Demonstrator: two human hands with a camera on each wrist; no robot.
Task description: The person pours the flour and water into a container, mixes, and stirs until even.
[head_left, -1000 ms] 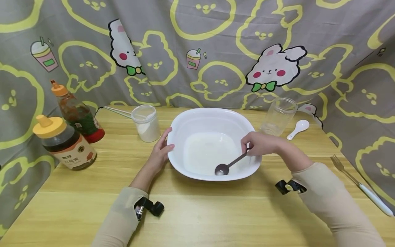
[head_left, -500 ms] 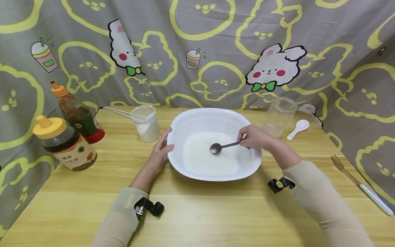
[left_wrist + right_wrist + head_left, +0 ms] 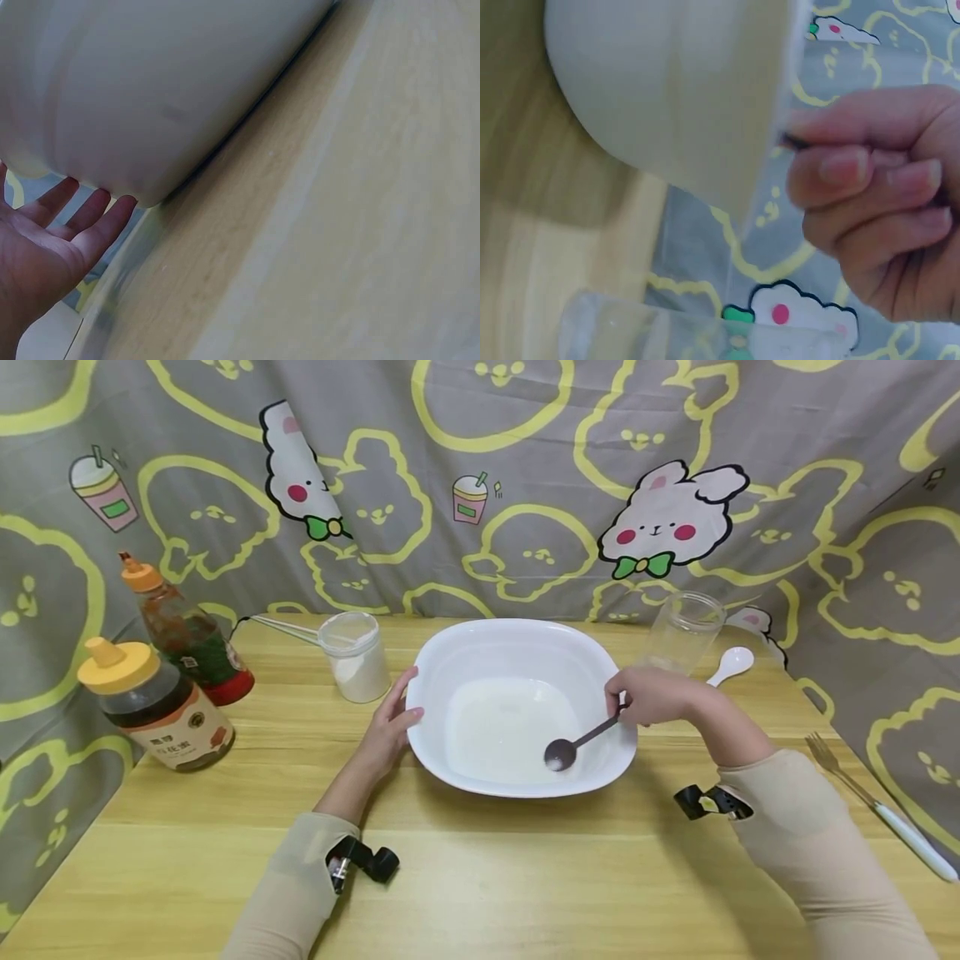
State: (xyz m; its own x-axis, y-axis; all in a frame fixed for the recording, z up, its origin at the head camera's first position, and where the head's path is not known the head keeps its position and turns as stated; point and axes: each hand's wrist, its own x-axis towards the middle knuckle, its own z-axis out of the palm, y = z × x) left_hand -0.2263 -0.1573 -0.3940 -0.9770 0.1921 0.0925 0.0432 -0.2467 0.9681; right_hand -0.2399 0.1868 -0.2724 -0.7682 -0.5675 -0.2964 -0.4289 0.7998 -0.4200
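A white oval basin (image 3: 517,639) stands mid-table, with a milky white layer (image 3: 502,718) at its bottom. My left hand (image 3: 384,735) touches the basin's left side, its thumb at the rim. In the left wrist view, fairly straight fingers (image 3: 105,229) meet the outer wall. Over the basin's right rim, my right hand (image 3: 656,695) pinches the handle of a dark brown round-bowled spoon (image 3: 559,755). A little white shows in the spoon, which tilts down to the basin's lower right inside. Only a bit of the handle (image 3: 791,141) shows in the right wrist view.
Left of the basin stand a jar of white powder (image 3: 358,672), a honey bottle (image 3: 161,714) and a red sauce bottle (image 3: 191,643). A clear glass jar (image 3: 686,631), a white spoon (image 3: 733,662) and a fork (image 3: 873,802) are on the right. A patterned curtain hangs behind.
The right hand has swung the spoon from the basin's lower right to its middle, then back down and right. The left hand keeps its place on the basin.
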